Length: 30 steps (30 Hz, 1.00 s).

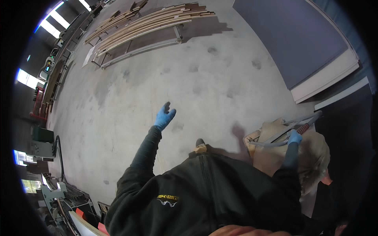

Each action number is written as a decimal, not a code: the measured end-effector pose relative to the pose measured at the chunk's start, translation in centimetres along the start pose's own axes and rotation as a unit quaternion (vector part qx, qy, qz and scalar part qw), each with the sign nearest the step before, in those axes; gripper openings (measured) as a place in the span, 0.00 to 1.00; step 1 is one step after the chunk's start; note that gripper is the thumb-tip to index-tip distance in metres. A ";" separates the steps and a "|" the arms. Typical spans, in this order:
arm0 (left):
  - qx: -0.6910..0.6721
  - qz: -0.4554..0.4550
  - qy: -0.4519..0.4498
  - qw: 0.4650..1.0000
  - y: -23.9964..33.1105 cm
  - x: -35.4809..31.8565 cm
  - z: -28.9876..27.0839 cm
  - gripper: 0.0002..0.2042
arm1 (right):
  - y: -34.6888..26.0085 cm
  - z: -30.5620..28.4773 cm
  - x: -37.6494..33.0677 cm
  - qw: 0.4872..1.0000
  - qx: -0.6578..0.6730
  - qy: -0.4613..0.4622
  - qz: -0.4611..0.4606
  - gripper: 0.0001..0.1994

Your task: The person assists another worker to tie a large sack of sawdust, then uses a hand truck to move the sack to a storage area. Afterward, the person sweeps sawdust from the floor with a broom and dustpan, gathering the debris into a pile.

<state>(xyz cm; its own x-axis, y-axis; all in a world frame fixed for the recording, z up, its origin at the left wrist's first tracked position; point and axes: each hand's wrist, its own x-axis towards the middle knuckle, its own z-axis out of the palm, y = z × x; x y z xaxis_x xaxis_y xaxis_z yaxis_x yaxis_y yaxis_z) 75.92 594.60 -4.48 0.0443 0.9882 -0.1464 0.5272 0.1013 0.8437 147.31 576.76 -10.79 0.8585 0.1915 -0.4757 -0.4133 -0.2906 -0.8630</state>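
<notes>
My left hand [164, 117], in a blue glove with dark fingertips, is held out over the concrete floor. Its fingers are apart and nothing is in it. At the right, my right hand [294, 137], gloved in blue too, is closed round a handle with a reddish-brown ribbed grip [302, 128]. This grip belongs to a grey tubular frame [271, 144]. Under and around the frame is a large crumpled tan bag [315, 151]. The fingers of my right hand are partly hidden.
Long wooden strips [145, 26] lie on a metal rack [138, 52] ahead. A stack of large grey panels [293, 43] stands at the far right. Machines line the left wall, with a green-and-grey cabinet [42, 141] and a black hose [60, 157]. My shoe [200, 142] shows below.
</notes>
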 end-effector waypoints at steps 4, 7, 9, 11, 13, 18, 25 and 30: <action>0.080 0.215 0.040 0.973 11.2 14.4 -3.1 0.38 | -1.5 7.0 -1.1 1.000 0.010 -0.004 -0.011 0.11; -0.012 0.210 0.105 0.972 17.9 24.7 -4.8 0.33 | -2.6 11.6 0.0 1.000 -0.004 -0.003 -0.008 0.08; -0.107 0.208 0.079 0.969 19.3 29.5 -5.0 0.31 | -3.0 13.5 0.6 0.994 0.088 -0.060 0.013 0.07; -0.066 0.195 0.045 0.977 16.3 29.7 -2.9 0.30 | -3.3 14.4 0.1 0.998 0.047 -0.033 -0.013 0.05; 0.036 0.204 0.013 0.978 12.3 31.2 -1.7 0.30 | -4.3 15.5 -1.5 0.998 0.029 0.001 -0.054 0.05; 0.209 -0.072 -0.123 0.968 -2.4 28.9 -1.5 0.29 | -10.3 20.3 -6.7 0.997 0.030 0.074 -0.021 0.04; 0.041 -0.496 -0.103 0.861 -7.0 27.8 -4.3 0.24 | -16.1 25.2 -5.6 0.994 0.017 0.108 0.003 0.06; 0.260 -0.269 -0.223 0.900 -2.8 47.9 -3.4 0.30 | -16.3 32.1 0.5 0.943 -0.310 0.031 -0.118 0.07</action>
<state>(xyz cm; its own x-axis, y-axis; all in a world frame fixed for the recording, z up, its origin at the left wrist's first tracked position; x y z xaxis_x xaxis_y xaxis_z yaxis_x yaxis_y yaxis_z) 73.66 642.07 -12.05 -0.0614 0.6567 -0.7516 0.8947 0.3700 0.2501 144.79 611.71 -2.41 0.9285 0.2700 -0.2548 0.0322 -0.7424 -0.6692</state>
